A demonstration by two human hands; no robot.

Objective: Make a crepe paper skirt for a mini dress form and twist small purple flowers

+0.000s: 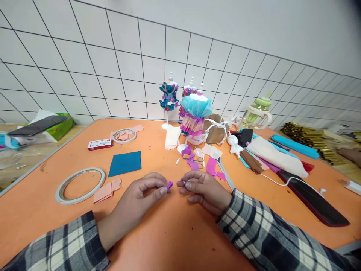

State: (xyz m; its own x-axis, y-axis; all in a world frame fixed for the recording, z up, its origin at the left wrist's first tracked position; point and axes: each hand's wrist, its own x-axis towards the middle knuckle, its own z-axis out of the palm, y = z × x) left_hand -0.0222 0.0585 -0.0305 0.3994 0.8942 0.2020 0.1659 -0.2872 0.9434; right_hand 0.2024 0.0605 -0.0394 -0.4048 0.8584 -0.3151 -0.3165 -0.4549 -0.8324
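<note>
My left hand (146, 192) pinches a small purple paper piece (169, 184) between thumb and fingertips, above the orange table (158, 241). Just to its right, my right hand (204, 190) has thumb and forefinger pressed together on a tiny whitish bit that is too small to name. A narrow gap separates the hands. Beyond them lie small scissors (197, 160) among purple paper scraps (211, 165). A blue paper square (125, 163) and folded peach paper (107, 191) rest to the left.
Tape rings (60, 194) and a small box (99, 144) are at left. Decorated dress forms (196, 109) stand at the back. Paper rolls (278, 156), a bottle (256, 113) and a dark phone-like slab (316, 199) are at right. Another person's hand (349, 156) shows at the right edge.
</note>
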